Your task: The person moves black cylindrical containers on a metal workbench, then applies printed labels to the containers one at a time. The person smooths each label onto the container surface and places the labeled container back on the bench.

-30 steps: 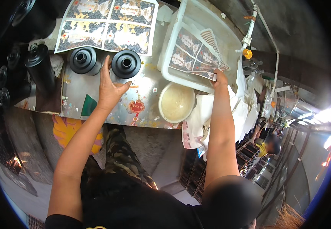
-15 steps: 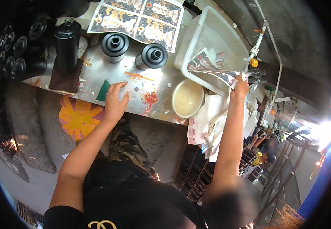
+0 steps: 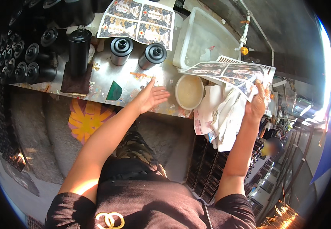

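My right hand (image 3: 257, 103) grips the near right corner of a printed sheet (image 3: 230, 72) with dark, patterned panels. The sheet hangs over the near rim of a translucent plastic tub (image 3: 183, 45). Fingers apart and holding nothing, my left hand (image 3: 152, 97) hovers at the front edge of the metal table (image 3: 129, 89). To its left lies a green flat scraper (image 3: 114, 91). Beyond the hand stand two dark bottles, one bottle (image 3: 121, 53) left of the other bottle (image 3: 152, 57). A round pale basin (image 3: 189, 91) with cloudy liquid sits between my hands.
Another printed sheet (image 3: 136, 23) lies at the back of the table. On the left, a black bottle (image 3: 79, 49) stands by a dark cloth (image 3: 75, 82), beside many stacked black bottles (image 3: 31, 53). White papers (image 3: 222, 114) drape below the tub; a pipe with a yellow valve (image 3: 244, 50) runs behind.
My right hand has drawn the printed sheet out of the tub, toward the right, and it now spreads flatter. My left hand has moved right, away from the green scraper.
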A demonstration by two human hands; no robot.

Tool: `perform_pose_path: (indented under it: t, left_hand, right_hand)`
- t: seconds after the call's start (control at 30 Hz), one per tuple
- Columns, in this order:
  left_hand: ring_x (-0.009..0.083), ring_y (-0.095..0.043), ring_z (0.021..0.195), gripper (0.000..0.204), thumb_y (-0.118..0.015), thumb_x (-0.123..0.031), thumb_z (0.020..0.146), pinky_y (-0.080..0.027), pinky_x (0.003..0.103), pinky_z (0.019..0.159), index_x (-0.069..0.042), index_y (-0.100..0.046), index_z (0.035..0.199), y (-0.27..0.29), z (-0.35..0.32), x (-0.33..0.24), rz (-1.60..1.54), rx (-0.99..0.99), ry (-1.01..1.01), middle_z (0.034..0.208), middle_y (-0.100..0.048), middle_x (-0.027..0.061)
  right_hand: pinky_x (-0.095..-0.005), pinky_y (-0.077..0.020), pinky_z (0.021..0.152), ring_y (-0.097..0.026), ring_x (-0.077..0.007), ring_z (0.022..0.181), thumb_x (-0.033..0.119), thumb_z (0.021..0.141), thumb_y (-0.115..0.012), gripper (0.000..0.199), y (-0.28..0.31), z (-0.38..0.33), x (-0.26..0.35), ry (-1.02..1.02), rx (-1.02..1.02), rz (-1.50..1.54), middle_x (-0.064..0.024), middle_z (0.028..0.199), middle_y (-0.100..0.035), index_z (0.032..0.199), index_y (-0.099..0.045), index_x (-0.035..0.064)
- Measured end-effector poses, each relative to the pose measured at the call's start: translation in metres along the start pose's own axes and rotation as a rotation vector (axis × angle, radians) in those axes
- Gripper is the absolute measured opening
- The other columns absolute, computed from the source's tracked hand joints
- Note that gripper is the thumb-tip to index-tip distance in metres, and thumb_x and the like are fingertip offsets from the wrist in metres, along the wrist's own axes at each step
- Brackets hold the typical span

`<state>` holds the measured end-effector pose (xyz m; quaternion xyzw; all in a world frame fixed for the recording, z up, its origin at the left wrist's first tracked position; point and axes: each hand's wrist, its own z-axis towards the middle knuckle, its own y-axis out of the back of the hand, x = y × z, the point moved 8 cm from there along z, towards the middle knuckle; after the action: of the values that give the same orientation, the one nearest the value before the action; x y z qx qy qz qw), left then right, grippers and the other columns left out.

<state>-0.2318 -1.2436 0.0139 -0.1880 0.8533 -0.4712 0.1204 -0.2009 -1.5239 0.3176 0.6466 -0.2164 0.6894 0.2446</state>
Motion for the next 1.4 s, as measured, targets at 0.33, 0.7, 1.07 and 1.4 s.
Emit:
perform_pose_path:
  t: [0.33,0.7,1.07,1.4]
  left_hand:
    - [0.0236,-0.064,0.098,0.032,-0.064,-0.008,0.083,-0.051,0.040,0.093,0.000,-0.058,0.114,-0.014,-0.017,-0.007,-0.040,0.174,0.051,0.109,-0.064,0.0135]
    - [0.0159,-0.057,0.083,0.034,-0.056,0.003,0.077,-0.046,0.029,0.077,0.001,-0.058,0.110,0.091,-0.072,-0.104,0.787,-0.493,-0.410,0.099,-0.063,0.0067]
    - [0.0287,-0.066,0.094,0.031,-0.061,-0.005,0.076,-0.050,0.035,0.082,-0.002,-0.062,0.107,0.135,-0.051,-0.124,1.268,-0.763,-0.542,0.101,-0.067,0.0159]
    - [0.0275,-0.057,0.094,0.013,-0.066,-0.009,0.076,-0.043,0.039,0.084,-0.010,-0.062,0.088,0.052,-0.101,-0.116,1.789,-0.752,-1.117,0.094,-0.059,0.0061]
  right_hand:
    - [-0.0257,-0.0527,0.074,-0.064,-0.0161,0.084,-0.003,0.084,-0.057,0.034,-0.004,-0.105,0.019,-0.175,0.098,-0.008,-0.0120,0.102,-0.066,0.117,-0.054,-0.0022]
    - [-0.0227,-0.0454,0.077,-0.058,-0.0076,0.086,-0.001,0.085,-0.063,0.027,0.013,-0.208,-0.242,-0.455,0.095,-0.230,-0.0010,0.098,-0.064,0.111,-0.061,0.0030]
    - [-0.0293,-0.0465,0.070,-0.059,-0.0142,0.077,0.006,0.083,-0.063,0.025,0.034,-0.249,-0.363,-0.787,-0.029,-0.306,-0.0076,0.092,-0.063,0.107,-0.059,-0.0001]
    - [-0.0310,-0.0493,0.064,-0.059,-0.0153,0.078,0.009,0.087,-0.059,0.025,0.027,-0.249,-0.367,-0.799,-0.061,-0.301,-0.0065,0.093,-0.059,0.110,-0.056,0.0018]
